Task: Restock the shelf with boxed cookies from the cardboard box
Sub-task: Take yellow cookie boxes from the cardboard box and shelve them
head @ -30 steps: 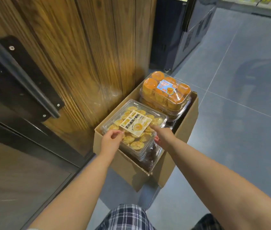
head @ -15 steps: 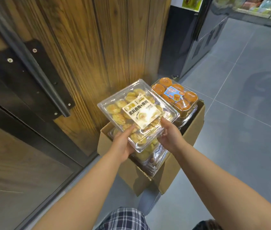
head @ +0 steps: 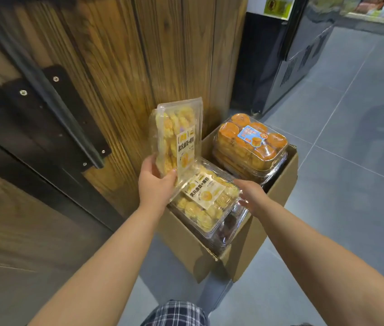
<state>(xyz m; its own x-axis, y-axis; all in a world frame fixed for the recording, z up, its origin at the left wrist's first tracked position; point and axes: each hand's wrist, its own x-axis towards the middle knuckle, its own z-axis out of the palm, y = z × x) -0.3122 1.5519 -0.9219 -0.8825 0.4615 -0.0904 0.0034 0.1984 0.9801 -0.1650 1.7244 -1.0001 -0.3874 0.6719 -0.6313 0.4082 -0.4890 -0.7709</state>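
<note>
An open cardboard box [head: 212, 245] stands on the floor against a wooden wall. My left hand [head: 154, 184] grips a clear plastic box of yellow cookies [head: 175, 135] by its lower end and holds it upright above the carton. A second clear box of yellow cookies [head: 206, 198] lies flat on top in the carton. My right hand [head: 251, 196] reaches to that box's right edge, fingers relaxed and touching it. Clear boxes of orange cakes [head: 250, 144] are stacked at the carton's far end.
The wooden wall [head: 162, 55] and a black metal bracket [head: 68, 118] rise to the left. A dark cabinet [head: 280, 67] stands behind the carton. Grey tiled floor [head: 339, 184] spreads to the right. My plaid-clad legs [head: 174, 314] show at the bottom.
Both hands lifted the top cookie box out of the carton. Now the left hand alone holds it, tipped upright, and the right hand has gone down to the box beneath.
</note>
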